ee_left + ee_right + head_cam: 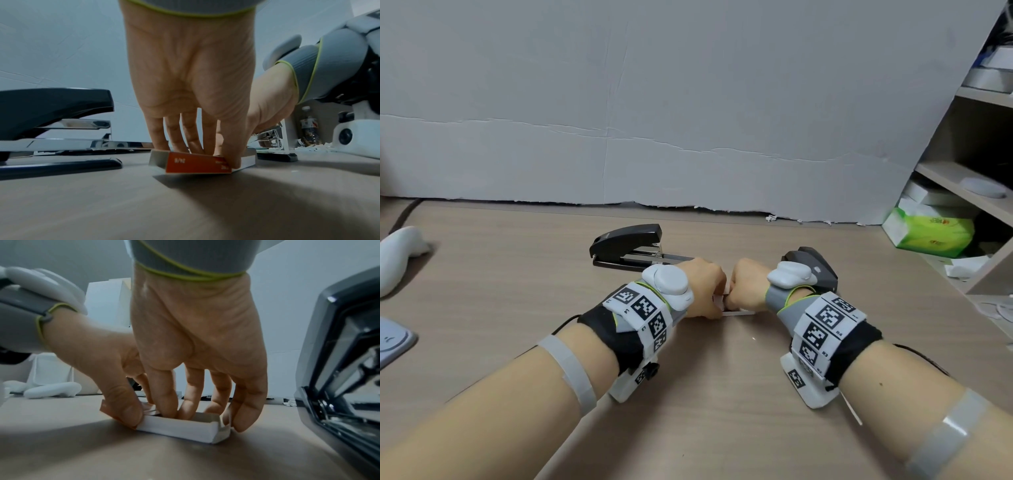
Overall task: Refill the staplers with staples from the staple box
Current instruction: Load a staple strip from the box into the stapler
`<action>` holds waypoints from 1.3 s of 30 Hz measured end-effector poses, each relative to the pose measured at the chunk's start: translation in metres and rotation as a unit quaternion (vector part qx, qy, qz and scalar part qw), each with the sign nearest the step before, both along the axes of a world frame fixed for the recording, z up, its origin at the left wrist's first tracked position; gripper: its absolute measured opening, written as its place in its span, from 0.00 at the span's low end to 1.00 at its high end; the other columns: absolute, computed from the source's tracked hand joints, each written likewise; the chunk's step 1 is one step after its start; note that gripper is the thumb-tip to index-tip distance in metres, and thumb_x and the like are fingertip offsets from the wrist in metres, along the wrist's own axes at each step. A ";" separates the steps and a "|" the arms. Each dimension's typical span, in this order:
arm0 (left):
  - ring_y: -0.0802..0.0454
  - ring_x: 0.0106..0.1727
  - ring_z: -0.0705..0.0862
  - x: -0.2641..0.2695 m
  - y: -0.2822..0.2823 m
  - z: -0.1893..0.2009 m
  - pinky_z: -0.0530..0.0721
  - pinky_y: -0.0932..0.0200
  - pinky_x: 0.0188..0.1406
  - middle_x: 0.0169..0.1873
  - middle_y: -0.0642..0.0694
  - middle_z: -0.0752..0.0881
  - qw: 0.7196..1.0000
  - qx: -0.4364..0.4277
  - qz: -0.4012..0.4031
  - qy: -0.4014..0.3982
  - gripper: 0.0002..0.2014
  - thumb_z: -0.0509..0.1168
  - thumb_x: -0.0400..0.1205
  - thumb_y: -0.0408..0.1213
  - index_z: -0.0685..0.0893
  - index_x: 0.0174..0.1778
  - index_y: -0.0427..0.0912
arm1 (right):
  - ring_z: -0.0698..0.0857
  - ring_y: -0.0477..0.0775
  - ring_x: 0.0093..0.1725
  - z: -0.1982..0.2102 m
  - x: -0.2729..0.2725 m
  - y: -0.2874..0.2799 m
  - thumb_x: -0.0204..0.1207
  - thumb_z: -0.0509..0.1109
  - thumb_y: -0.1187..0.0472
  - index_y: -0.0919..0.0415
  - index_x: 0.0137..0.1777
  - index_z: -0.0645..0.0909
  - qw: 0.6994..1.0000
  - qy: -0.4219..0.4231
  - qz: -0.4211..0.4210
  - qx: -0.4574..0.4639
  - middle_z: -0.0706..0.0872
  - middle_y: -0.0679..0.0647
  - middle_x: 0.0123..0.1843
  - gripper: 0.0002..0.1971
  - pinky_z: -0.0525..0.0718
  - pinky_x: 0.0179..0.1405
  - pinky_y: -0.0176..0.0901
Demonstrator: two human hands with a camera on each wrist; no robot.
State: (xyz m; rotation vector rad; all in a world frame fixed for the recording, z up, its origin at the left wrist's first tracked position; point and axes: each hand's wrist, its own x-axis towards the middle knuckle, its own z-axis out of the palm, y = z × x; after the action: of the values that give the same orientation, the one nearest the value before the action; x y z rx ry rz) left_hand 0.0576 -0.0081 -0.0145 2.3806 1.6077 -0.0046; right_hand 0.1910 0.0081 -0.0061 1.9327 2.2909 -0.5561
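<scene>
Wood-grain desk (722, 428) meets creased grey cardboard backdrop (654, 102) beside shelves (969, 178).

We read little here. On the orange sleeve of the staple box (197, 163), in the left wrist view, pale print stands upside down; it looks like "24/6", with smaller words at three o'clock of it too blurred for us. The square-code bands on the wrists carry tiny tags: "R3" and "R4" on the right band (825, 325); those on the left band (643, 317) we cannot make out.
</scene>
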 end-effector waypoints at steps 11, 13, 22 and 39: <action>0.39 0.47 0.85 -0.002 -0.001 -0.002 0.89 0.46 0.47 0.47 0.44 0.85 1.000 -0.001 0.017 0.015 0.12 0.69 0.70 0.46 0.87 0.47 0.46 | 0.77 0.58 0.27 0.015 0.013 -0.002 0.61 0.76 0.55 0.58 0.24 0.75 0.998 0.011 -0.055 0.039 0.79 0.53 0.24 0.14 0.71 0.27 0.38; 0.40 0.49 0.85 -0.003 0.000 -0.002 0.88 0.46 0.49 0.50 0.44 0.85 1.000 -0.002 0.021 0.009 0.13 0.70 0.70 0.47 0.86 0.48 0.48 | 0.75 0.57 0.28 0.020 0.019 -0.002 0.60 0.76 0.55 0.59 0.25 0.77 0.995 0.049 -0.061 0.060 0.78 0.53 0.24 0.13 0.70 0.27 0.39; 0.46 0.51 0.88 -0.032 -0.001 0.030 0.86 0.50 0.55 0.48 0.46 0.90 0.963 -0.022 0.028 -0.266 0.20 0.65 0.81 0.58 0.86 0.55 0.44 | 0.80 0.45 0.33 0.021 0.018 0.000 0.67 0.75 0.56 0.59 0.34 0.87 0.928 0.348 -0.031 0.126 0.84 0.46 0.29 0.07 0.81 0.39 0.51; 0.46 0.41 0.90 -0.061 -0.009 0.031 0.84 0.31 0.60 0.38 0.42 0.92 0.833 -0.037 0.160 -0.528 0.08 0.72 0.80 0.41 0.90 0.44 0.40 | 0.82 0.50 0.37 0.028 -0.018 0.005 0.76 0.72 0.63 0.57 0.45 0.86 0.850 0.506 -0.054 0.135 0.84 0.50 0.36 0.02 0.81 0.34 0.44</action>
State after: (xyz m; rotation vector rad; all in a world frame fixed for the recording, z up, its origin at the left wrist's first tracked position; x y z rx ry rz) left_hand -0.0037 -0.0170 0.0161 1.4729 1.3000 1.0794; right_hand 0.1730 0.0128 0.0220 2.2157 2.9286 -1.6929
